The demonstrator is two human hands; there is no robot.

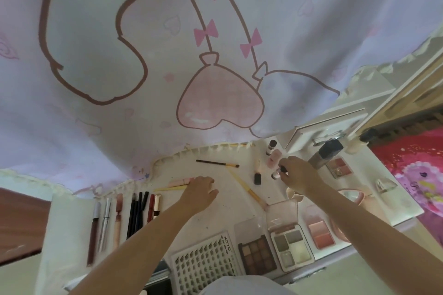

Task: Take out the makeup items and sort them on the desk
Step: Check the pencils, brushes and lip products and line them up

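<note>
Head view: white counter (215,208) under a hanging pink-and-lilac curtain (215,55). Landmark: the brown eyeshadow palette (257,255) at the near edge. Beside it sit a lash tray (203,263), a green palette (291,248) and a blush compact (320,233). Far to its left lies a sorted row of pencils and lip tubes (127,218). Beyond the palette, the left hand (200,190) rests on the counter, fingers relaxed and loosely spread, fingertips at a pink tube (181,181). Beyond and slightly right, the right hand (297,175) pinches a small dark-capped bottle (279,172) among other small bottles (272,148) and a dark lipstick (257,178). Judgement: the step in hand is grouping the small bottles. To do it well, keep the pinch low on the bottle, set it upright just beside its like, and avoid knocking the neighbours or the loose brushes (247,187).
</note>
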